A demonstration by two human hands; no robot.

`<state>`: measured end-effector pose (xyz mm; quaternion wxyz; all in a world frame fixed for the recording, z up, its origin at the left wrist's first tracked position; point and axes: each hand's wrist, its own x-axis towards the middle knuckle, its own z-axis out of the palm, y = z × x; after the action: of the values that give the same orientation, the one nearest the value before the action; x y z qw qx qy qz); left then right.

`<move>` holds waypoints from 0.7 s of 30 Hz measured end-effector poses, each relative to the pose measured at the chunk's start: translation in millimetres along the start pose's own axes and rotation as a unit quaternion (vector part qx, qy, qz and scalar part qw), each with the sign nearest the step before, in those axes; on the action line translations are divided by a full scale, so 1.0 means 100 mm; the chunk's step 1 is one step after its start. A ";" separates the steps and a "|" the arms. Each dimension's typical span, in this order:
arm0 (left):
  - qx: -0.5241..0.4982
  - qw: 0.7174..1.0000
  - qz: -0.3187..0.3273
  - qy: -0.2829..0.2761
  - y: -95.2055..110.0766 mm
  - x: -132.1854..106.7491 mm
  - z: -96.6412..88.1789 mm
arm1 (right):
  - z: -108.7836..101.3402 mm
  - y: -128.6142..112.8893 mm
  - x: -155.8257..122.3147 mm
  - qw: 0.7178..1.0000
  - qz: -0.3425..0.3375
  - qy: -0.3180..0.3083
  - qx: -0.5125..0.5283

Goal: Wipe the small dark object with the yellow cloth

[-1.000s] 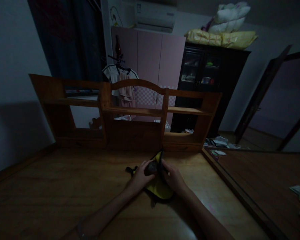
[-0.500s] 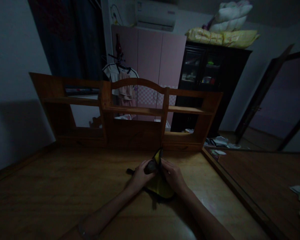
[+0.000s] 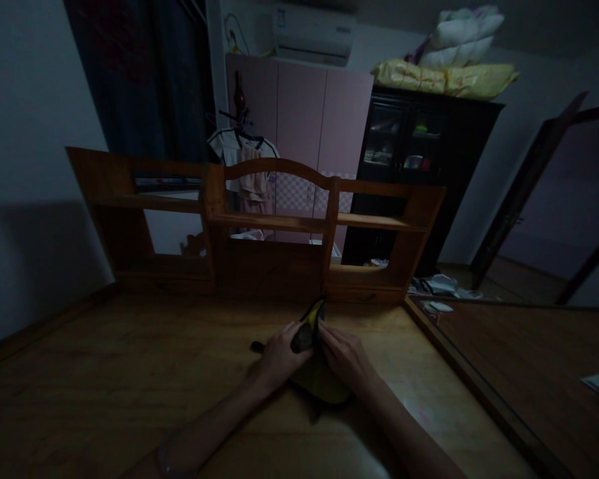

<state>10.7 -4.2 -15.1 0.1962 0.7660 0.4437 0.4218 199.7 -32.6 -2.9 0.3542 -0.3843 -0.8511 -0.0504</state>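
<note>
Two hands at work here! The left hand (image 3: 281, 356) curls closed around a dark bulge at the yellow-and-black cloth (image 3: 324, 389), the right hand (image 3: 346, 354) pinches its raised edge, fingers nearly together. Midway, I'd judge: cloth gripped and bunched, handling unfinished, neither hand yet free. And there it is, between and below both hands, at the counter (image 3: 190, 372).

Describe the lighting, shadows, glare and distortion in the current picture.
Head view: dim overall, fine detail lost on the yellow-and-black item between the left hand and right hand; same head view: soft shadow on the wall at picture left, pale glare on the wooden tabletop beside the right forearm; also head view: apparent wide-angle slant, the black cabinet leaning outward.
</note>
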 end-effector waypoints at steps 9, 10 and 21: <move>-0.011 0.999 -0.028 -0.023 0.01 -0.03 0.01 | 0.01 -0.02 -0.01 1.000 0.011 0.010 0.009; -0.016 0.999 -0.032 -0.029 0.01 -0.03 0.02 | 0.02 -0.01 -0.01 1.000 0.012 0.014 0.011; -0.047 0.998 -0.046 -0.017 0.03 -0.02 0.02 | 0.08 0.00 0.00 0.987 0.154 0.045 0.010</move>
<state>13.7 -7.5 -15.5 0.2585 0.7420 0.4545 0.4197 195.2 -29.6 -9.2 0.3995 -0.5049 -0.7651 -0.0041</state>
